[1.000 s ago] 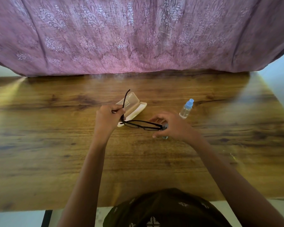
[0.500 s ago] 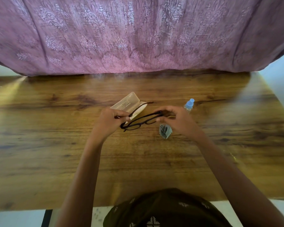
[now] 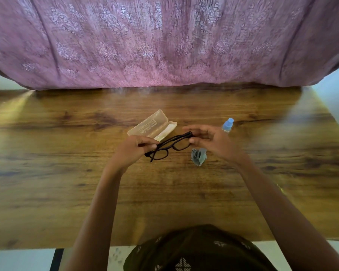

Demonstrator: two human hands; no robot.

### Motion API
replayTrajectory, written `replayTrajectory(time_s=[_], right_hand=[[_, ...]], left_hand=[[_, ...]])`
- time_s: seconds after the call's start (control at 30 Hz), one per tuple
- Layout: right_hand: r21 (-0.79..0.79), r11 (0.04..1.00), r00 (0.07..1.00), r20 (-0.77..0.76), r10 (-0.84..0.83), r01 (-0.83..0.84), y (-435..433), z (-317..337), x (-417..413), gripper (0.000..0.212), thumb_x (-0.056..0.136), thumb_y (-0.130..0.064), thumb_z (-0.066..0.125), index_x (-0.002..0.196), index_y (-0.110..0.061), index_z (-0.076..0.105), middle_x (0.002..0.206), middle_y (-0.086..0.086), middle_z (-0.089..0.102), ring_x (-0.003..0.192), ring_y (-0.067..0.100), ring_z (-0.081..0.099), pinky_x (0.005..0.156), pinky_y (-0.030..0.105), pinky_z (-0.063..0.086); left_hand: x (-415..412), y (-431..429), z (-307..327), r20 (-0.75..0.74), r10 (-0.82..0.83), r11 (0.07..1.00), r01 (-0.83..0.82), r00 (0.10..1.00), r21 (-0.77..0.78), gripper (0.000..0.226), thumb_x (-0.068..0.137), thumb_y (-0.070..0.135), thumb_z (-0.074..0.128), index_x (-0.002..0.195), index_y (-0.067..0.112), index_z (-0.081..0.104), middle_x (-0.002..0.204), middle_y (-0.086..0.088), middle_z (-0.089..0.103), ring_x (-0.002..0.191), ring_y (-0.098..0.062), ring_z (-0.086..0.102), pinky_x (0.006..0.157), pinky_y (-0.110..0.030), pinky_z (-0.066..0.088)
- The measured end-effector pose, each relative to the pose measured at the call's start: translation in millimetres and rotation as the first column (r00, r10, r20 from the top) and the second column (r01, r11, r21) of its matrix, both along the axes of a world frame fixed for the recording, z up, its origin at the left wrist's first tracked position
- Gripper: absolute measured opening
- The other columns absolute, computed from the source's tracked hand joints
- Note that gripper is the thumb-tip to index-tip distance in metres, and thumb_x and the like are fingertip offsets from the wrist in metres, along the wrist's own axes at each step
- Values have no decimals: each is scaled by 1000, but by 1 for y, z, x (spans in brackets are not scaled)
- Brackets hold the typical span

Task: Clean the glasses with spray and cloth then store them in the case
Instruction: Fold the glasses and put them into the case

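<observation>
Black-framed glasses (image 3: 169, 146) hang just above the wooden table (image 3: 67, 182), folded, held between both hands. My left hand (image 3: 132, 147) pinches the near-left end of the frame. My right hand (image 3: 211, 141) holds the far-right end by the fingertips. Right behind the glasses lies the open beige case (image 3: 151, 125), its lid tipped back to the left. A crumpled grey-blue cloth (image 3: 199, 156) rests on the table under my right hand. The small spray bottle (image 3: 227, 125) with a blue cap stands just beyond my right hand, partly hidden by it.
A pink patterned fabric (image 3: 164, 42) hangs along the far edge of the table. The table's right edge (image 3: 329, 118) runs close to the spray bottle's side. My dark patterned clothing (image 3: 194, 251) shows at the near edge.
The glasses' raised left temple has been folded in. Both hands have carried the glasses a little up and back toward the case, uncovering the cloth on the table.
</observation>
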State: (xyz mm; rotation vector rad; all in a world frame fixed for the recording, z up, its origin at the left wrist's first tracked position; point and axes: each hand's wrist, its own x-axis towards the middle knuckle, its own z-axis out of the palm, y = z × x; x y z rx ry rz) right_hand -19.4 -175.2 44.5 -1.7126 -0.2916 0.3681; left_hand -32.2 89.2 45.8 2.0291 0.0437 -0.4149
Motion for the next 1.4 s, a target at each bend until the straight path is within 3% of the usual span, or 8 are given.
replayTrajectory(time_s=[0.1, 0.2, 0.3, 0.47, 0.63, 0.83, 1.2, 1.4], right_hand=[[29, 1000, 1000, -3, -11, 11, 1, 0, 0, 31, 85, -20, 70, 116, -22, 70, 107, 0, 73, 100, 15, 70, 83, 23, 56], [11, 996, 996, 16, -84, 84, 2, -1, 2, 24, 89, -14, 68, 112, -20, 71, 104, 0, 74, 97, 16, 70, 81, 23, 56], [-9, 983, 982, 41, -184, 185, 1, -4, 4, 22, 91, -13, 67, 112, -16, 70, 103, 3, 74, 94, 17, 71, 82, 25, 57], [6, 942, 942, 23, -336, 336, -1, -3, 6, 20, 92, -13, 66, 112, -14, 70, 101, 3, 73, 91, 15, 71, 77, 20, 56], [8, 912, 912, 7, -409, 409, -3, -3, 8, 20, 91, -13, 68, 110, -14, 71, 101, 2, 74, 91, 13, 71, 76, 20, 57], [30, 892, 893, -15, -450, 451, -9, -5, 7, 18, 91, -13, 68, 109, -12, 71, 99, 3, 75, 92, 14, 72, 76, 24, 59], [52, 851, 849, -125, -514, 523, 8, -19, 10, 13, 93, -16, 65, 105, -15, 69, 90, 2, 76, 86, 15, 73, 71, 28, 60], [-42, 851, 834, -178, -522, 524, 17, -31, 21, 17, 95, -17, 63, 110, -13, 67, 90, 0, 76, 68, 6, 63, 61, 23, 55]], left_hand=[[-1, 2, -7, 7, 51, 997, -51, 999, -65, 13, 88, 22, 69, 95, 31, 76, 96, 14, 73, 98, -4, 63, 87, -23, 46], [-3, 3, -16, 110, 331, 940, -317, 937, -127, 13, 84, 30, 73, 96, 25, 73, 94, 7, 72, 93, -12, 67, 82, -28, 53], [-5, 3, -28, 154, 610, 790, -612, 777, -36, 64, 73, 45, 80, 122, 15, 53, 113, 3, 62, 106, -18, 62, 76, -25, 50], [0, 5, -44, -45, 514, 857, -515, 856, -8, 119, 65, 44, 87, 151, 13, 11, 139, -9, 50, 126, -26, 51, 102, -49, 46], [8, 0, -47, -45, 516, 847, -517, 856, -125, 64, 85, 44, 70, 137, 18, 42, 124, -3, 60, 110, -21, 60, 96, -43, 52], [39, 2, -59, 155, 573, 795, -592, 804, 132, 26, 96, 20, 57, 118, 7, 61, 114, -7, 68, 96, -19, 63, 79, -32, 52], [72, -18, -60, 438, 307, 899, -408, 845, 157, 17, 93, 20, 63, 105, 10, 69, 91, -5, 72, 79, -14, 64, 72, -24, 50], [75, -29, -60, 470, 261, 921, -363, 843, 140, 20, 95, 20, 60, 110, 11, 68, 93, -3, 71, 74, -7, 60, 57, 0, 40]])
